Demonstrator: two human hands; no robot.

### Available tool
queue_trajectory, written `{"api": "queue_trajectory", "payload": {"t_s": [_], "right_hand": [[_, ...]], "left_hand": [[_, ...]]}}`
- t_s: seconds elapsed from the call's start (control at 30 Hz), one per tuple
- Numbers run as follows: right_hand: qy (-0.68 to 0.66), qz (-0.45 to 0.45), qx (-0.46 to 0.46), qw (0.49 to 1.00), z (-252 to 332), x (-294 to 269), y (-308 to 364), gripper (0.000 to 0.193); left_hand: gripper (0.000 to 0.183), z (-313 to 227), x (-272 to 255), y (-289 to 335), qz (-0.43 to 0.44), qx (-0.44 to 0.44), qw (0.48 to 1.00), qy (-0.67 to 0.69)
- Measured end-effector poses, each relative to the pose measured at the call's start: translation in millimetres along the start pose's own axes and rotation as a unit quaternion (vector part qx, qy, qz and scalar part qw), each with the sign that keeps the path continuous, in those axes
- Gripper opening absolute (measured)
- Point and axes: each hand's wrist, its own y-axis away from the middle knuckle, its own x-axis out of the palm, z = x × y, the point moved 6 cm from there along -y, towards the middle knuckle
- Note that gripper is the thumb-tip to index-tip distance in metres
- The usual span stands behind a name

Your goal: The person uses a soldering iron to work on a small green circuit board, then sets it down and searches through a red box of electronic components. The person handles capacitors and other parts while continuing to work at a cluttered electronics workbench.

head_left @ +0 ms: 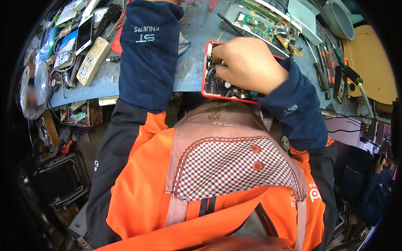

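Observation:
My right hand [250, 62] reaches down into a shallow red-rimmed tin [203, 83] at the table's near edge. Its fingers are curled and pressed together among small dark and metallic parts [217, 86]; whatever they pinch is hidden behind the hand. My left arm stretches far across the table, and just a sliver of my left hand [166, 1] shows at the upper edge, its fingers out of the picture. Beyond the tin lies an opened device with a green circuit board [256, 24], near my right hand.
Left on the table are a power strip [93, 61], a white phone-like device [84, 34] and piled cables. Several screwdrivers [321, 76] and other hand tools lie at the right, beside a tan rounded panel [372, 62]. A grey bowl-shaped piece [338, 21] stands farther back. Another person [374, 190] is at the far right.

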Motion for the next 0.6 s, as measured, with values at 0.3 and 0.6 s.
{"api": "queue_trajectory", "payload": {"t_s": [0.3,0.6], "right_hand": [[-0.543,-0.068,0.251,0.798,-42.8,-17.8,68.6,0.018],[-0.533,-0.078,0.252,0.804,-53.7,-8.8,70.4,0.023]], "left_hand": [[0.026,8.7,-5.1,0.5,-0.055,0.038,0.997,-0.035],[0.030,7.5,-18.2,0.0,-0.050,0.038,0.997,-0.048]]}}
